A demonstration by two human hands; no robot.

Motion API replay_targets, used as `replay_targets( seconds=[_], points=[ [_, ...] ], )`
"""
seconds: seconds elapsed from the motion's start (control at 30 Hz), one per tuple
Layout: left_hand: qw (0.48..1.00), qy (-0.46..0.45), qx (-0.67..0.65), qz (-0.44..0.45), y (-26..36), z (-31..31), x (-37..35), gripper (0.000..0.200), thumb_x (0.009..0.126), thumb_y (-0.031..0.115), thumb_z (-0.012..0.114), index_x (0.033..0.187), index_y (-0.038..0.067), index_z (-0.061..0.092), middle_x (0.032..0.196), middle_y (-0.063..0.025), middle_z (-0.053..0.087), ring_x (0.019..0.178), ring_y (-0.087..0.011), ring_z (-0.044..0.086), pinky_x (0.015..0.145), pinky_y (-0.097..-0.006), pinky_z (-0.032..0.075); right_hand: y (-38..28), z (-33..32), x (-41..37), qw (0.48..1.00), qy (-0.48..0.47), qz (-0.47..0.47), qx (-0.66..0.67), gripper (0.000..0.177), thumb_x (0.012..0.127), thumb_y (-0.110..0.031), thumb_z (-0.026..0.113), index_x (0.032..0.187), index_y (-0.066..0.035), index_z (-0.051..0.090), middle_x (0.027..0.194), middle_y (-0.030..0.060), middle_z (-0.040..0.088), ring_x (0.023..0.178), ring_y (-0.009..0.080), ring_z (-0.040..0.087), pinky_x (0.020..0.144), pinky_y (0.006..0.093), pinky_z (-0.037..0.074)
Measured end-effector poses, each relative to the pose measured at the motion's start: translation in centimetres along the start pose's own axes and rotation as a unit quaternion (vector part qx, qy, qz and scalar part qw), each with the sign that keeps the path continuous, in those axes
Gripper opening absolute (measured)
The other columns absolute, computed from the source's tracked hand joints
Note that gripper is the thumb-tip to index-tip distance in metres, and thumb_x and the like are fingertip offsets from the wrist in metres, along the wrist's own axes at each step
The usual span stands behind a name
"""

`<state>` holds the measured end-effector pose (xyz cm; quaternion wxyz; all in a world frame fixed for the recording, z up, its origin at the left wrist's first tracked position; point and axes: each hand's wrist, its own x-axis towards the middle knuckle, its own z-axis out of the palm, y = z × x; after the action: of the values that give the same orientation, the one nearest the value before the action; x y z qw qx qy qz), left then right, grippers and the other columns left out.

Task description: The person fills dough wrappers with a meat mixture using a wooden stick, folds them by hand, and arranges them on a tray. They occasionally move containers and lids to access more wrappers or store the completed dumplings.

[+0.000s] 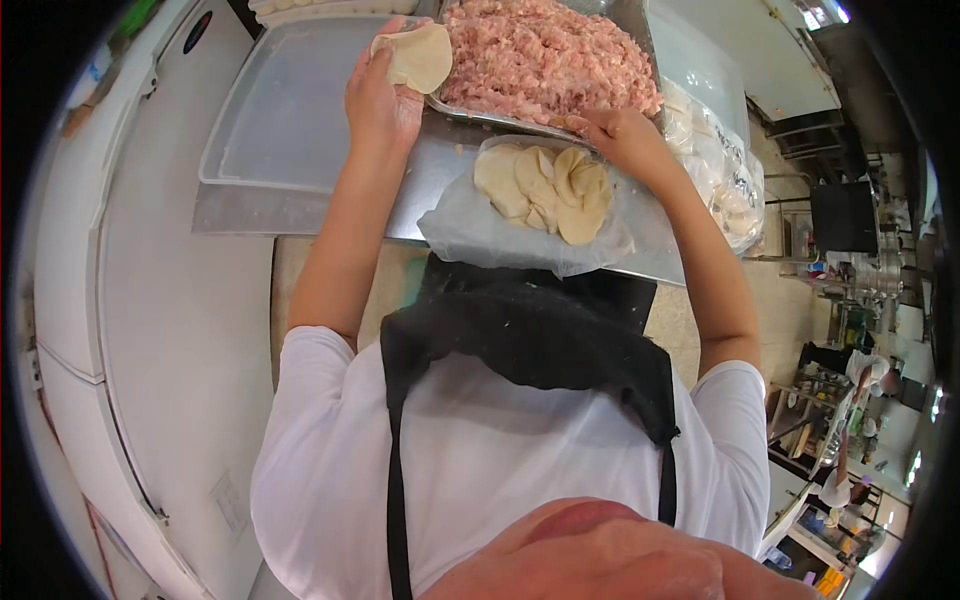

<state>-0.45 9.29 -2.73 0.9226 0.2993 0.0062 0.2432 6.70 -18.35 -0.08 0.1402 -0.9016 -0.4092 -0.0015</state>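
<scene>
My left hand (380,100) holds a round dumpling wrapper (418,55) flat on its fingers, next to the metal tray's left edge. That metal tray (480,117) is heaped with pink minced meat (545,55). My right hand (620,135) rests at the tray's near rim by the meat; whether it grips a tool I cannot tell. A stack of round wrappers (545,185) lies on a clear plastic sheet (480,235) between my arms.
A clear plastic tray (280,110) lies upside down on the steel table (420,190) at left. Bagged wrappers (725,165) sit at right. A white fridge (150,250) stands to the left. Kitchen racks stand far right.
</scene>
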Motion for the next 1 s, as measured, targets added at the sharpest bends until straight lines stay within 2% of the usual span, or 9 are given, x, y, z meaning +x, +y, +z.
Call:
replay_targets(
  seconds=[0.17,0.33,0.47,0.57,0.7,0.73,0.87,0.93,1.0],
  points=[
    [0.999,-0.009,-0.033,-0.039,-1.4,-0.2,1.2,0.033,0.096,0.01,0.036,0.124,-0.006,0.043,0.121,-0.0243,0.053,0.113,-0.0328,0.054,0.097,-0.0441,0.045,0.8,-2.1,-0.3,0.954,0.007,0.112,0.277,0.028,0.093,-0.028,0.056,0.102,-0.006,0.069,0.071,0.0064,0.063,0.065,0.0121,0.055,0.062,0.0275,0.044],
    [0.992,-0.038,-0.014,-0.117,-2.7,3.4,0.7,0.034,0.097,0.012,0.039,0.127,-0.003,0.043,0.128,-0.0204,0.051,0.119,-0.0306,0.05,0.104,-0.0448,0.041,1.2,-3.6,0.3,0.904,0.059,0.157,0.393,0.032,0.093,-0.028,0.056,0.1,0.0,0.068,0.071,-0.0016,0.058,0.065,0.0057,0.048,0.059,0.0212,0.041],
    [0.977,0.052,-0.109,-0.175,-5.5,5.6,1.4,0.027,0.096,0.013,0.04,0.118,-0.002,0.047,0.116,-0.0166,0.055,0.11,-0.0297,0.055,0.095,-0.0467,0.046,0.3,-3.1,0.9,0.878,0.087,0.149,0.445,0.031,0.092,-0.032,0.059,0.104,-0.004,0.068,0.064,-0.0058,0.046,0.057,0.0044,0.038,0.051,0.0209,0.029],
    [0.985,0.036,-0.078,-0.153,-7.0,6.0,2.7,0.033,0.098,0.023,0.037,0.117,-0.002,0.047,0.114,-0.0166,0.056,0.104,-0.0306,0.056,0.095,-0.0469,0.045,0.1,-2.2,1.5,0.883,0.152,0.082,0.436,0.028,0.092,-0.028,0.06,0.107,-0.006,0.067,0.067,-0.0064,0.049,0.059,0.0027,0.04,0.053,0.0183,0.032],
    [0.969,0.088,-0.124,-0.194,-4.7,9.5,2.1,0.049,0.099,0.04,0.028,0.115,-0.002,0.048,0.097,-0.0136,0.055,0.092,-0.0289,0.056,0.093,-0.0464,0.045,1.7,0.6,1.3,0.965,0.198,-0.029,0.171,0.027,0.088,-0.015,0.06,0.111,-0.003,0.064,0.079,0.0106,0.062,0.067,0.0219,0.058,0.062,0.0305,0.045],
    [0.967,0.088,-0.136,-0.196,-5.1,8.1,3.1,0.053,0.099,0.044,0.026,0.114,-0.002,0.048,0.093,-0.0129,0.054,0.09,-0.0285,0.055,0.093,-0.0468,0.045,1.3,-0.6,0.7,0.976,0.163,-0.002,0.144,0.024,0.086,-0.01,0.058,0.108,-0.002,0.064,0.086,0.0171,0.06,0.079,0.0331,0.06,0.068,0.0377,0.047],
    [0.945,0.132,-0.242,-0.174,-5.1,5.0,4.6,0.061,0.097,0.052,0.026,0.116,-0.001,0.048,0.083,-0.011,0.047,0.088,-0.0284,0.053,0.095,-0.05,0.042,1.5,-5.3,-1.7,0.997,0.063,0.027,-0.046,0.021,0.082,-0.007,0.06,0.102,-0.004,0.065,0.084,0.0151,0.06,0.084,0.0354,0.06,0.073,0.0427,0.049],
    [0.847,-0.224,-0.429,-0.22,-8.8,0.5,6.7,0.061,0.096,0.051,0.025,0.122,-0.001,0.046,0.113,-0.0177,0.046,0.107,-0.0327,0.047,0.099,-0.0557,0.035,0.5,-5.0,-1.1,0.992,0.127,-0.017,0.003,0.021,0.082,-0.009,0.06,0.102,-0.005,0.065,0.084,0.0134,0.06,0.084,0.0337,0.06,0.071,0.0421,0.049],
    [0.864,-0.231,-0.387,-0.226,-9.1,1.4,5.8,0.062,0.096,0.051,0.026,0.125,-0.001,0.046,0.129,-0.0203,0.047,0.117,-0.0346,0.045,0.1,-0.0587,0.032,0.8,-4.5,-0.8,0.989,0.137,-0.05,0.007,0.021,0.082,-0.009,0.06,0.103,-0.007,0.065,0.083,0.0123,0.061,0.083,0.0325,0.061,0.069,0.0416,0.049]
  ],
)
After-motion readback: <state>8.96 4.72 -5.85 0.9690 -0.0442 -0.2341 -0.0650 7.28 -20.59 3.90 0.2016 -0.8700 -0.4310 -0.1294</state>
